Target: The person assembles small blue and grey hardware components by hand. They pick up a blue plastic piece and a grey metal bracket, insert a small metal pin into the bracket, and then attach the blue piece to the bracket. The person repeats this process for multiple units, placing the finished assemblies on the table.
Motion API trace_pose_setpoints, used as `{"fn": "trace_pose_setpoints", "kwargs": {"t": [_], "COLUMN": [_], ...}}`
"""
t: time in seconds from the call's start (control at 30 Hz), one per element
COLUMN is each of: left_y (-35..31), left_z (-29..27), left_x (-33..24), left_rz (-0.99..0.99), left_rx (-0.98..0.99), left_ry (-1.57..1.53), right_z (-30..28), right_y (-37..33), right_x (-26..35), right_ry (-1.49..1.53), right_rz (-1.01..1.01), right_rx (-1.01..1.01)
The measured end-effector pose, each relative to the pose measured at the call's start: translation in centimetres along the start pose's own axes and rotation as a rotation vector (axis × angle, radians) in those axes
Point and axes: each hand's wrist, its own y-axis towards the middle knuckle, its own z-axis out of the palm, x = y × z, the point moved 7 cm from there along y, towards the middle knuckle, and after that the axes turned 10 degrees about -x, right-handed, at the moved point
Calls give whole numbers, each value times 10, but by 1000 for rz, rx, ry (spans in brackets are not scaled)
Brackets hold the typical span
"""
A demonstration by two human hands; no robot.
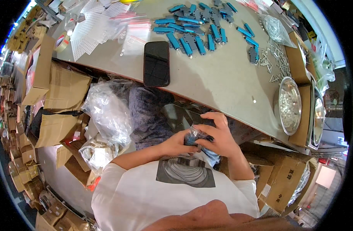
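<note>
Close to my body, below the table edge, my left hand [175,144] and my right hand [223,138] are both closed around a small see-through plastic bag [193,134]. Something dark, perhaps bluish, shows inside it; its kind is mostly hidden by my fingers. My left hand grips the bag from the left. From the right my right hand pinches it, its index finger raised over the top. On the table beyond lie several blue and dark grey latch-like parts [191,29], some with small metal tips. A black phone [156,64] rests at the near table edge.
Loose metal pins [265,61] lie at the right, by a steel bowl [287,106] of small white pieces. Flat zip bags [135,32] and printed sheets [88,34] cover the left. Cardboard boxes [278,179] and a plastic sack [107,111] stand below the table.
</note>
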Motion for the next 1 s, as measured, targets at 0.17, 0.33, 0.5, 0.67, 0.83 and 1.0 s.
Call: {"fn": "trace_pose_setpoints", "kwargs": {"t": [0.17, 0.33, 0.5, 0.67, 0.83, 1.0], "left_y": [-1, 0, 1, 2, 3, 4], "left_z": [-4, -7, -5, -8, -9, -11], "left_x": [4, -1, -8, -2, -23, -25], "left_rz": [-63, 27, 71, 47, 284, 312], "left_rx": [-11, -32, -24, -65, -166, -200], "left_ry": [-108, -90, -50, 30, 173, 340], "right_z": [1, -1, -9, -7, -3, -7], "right_y": [-5, -9, -3, -8, -10, -9], "right_x": [-2, -3, -2, -3, -6, -6], "right_ry": [5, 4, -46, 73, 240, 153], "right_rz": [-82, -76, 32, -71, 83, 42], "right_rx": [-38, -49, -119, -66, -62, -90]}}
